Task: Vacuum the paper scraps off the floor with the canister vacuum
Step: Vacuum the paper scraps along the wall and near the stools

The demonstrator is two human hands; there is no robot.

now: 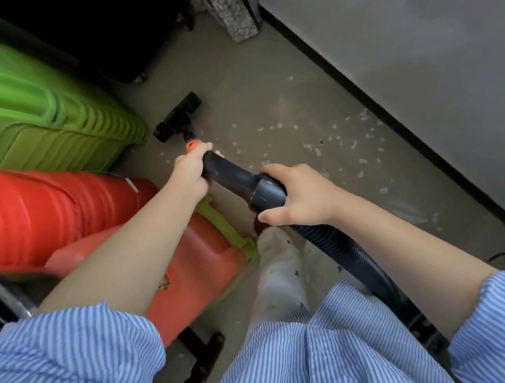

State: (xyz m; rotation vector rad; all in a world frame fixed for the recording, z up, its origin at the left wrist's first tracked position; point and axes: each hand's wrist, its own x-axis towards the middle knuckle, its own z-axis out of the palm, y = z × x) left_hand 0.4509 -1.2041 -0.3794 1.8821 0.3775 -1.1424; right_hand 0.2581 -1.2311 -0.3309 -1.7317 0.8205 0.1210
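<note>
Striped blue shirt sleeves fill the bottom of the head view, both forearms reaching forward to the vacuum wand. At centre the right hand wraps its fingers round the dark handle cuff where the ribbed hose joins, the hose trailing off toward 5 o'clock. Just ahead of it, toward 10 o'clock, the left hand curls round the black wand tube, thumb side near the orange collar. Beyond that collar the black floor nozzle lies on the grey floor, close beside the green ribbed suitcase at 9 o'clock. An orange bin and an orange case crowd the lower left.

Paper scraps lie scattered from the centre out toward 2 o'clock, thickest near the black skirting — well apart from the nozzle, which sits left of the whole patch.

To do this pass well, I judge the nozzle should swing right toward 2 o'clock and stay flat on the floor, moving slowly so light scraps are drawn in rather than pushed ahead. Overlapping strokes should run along the skirting, the right hand steering — the left merely steadying the tube
</note>
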